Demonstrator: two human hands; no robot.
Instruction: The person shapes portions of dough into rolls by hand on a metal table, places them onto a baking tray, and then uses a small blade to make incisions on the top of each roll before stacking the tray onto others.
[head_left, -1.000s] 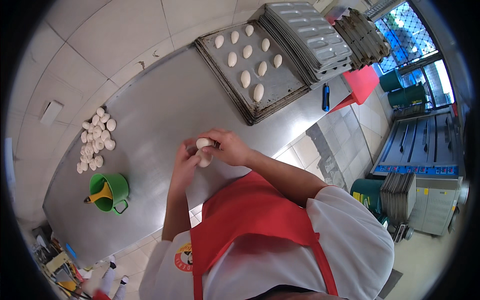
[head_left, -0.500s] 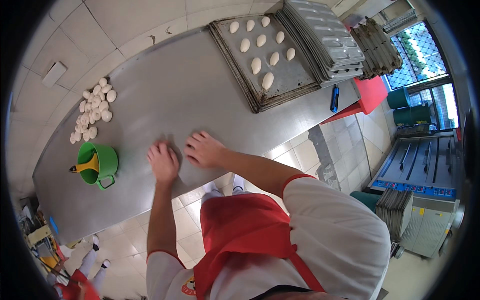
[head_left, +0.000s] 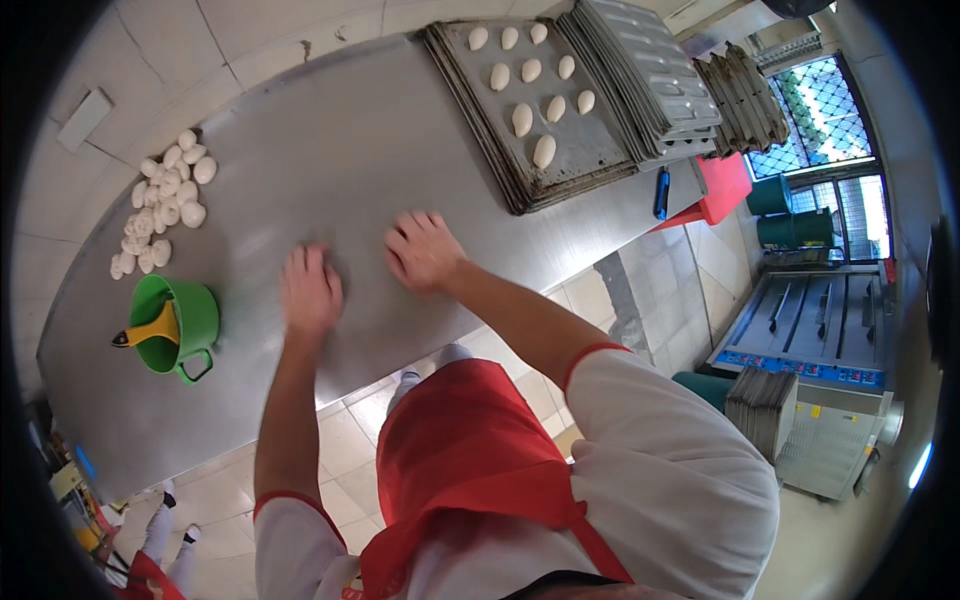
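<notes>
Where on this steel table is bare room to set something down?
Bare steel lies between the dough pile and the baking tray, above both hands. The near edge below the green cup is free. The right end is crowded with stacked trays.

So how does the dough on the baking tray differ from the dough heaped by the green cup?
The pieces on the baking tray are elongated ovals, laid apart in rows; the pieces by the green cup are small roundish lumps, crowded in a touching cluster straight on the steel table. The tray pieces lie to the right of the hands, the cluster to the left. Both are pale and unbaked. The left hand and right hand press flat on the table between them.
</notes>
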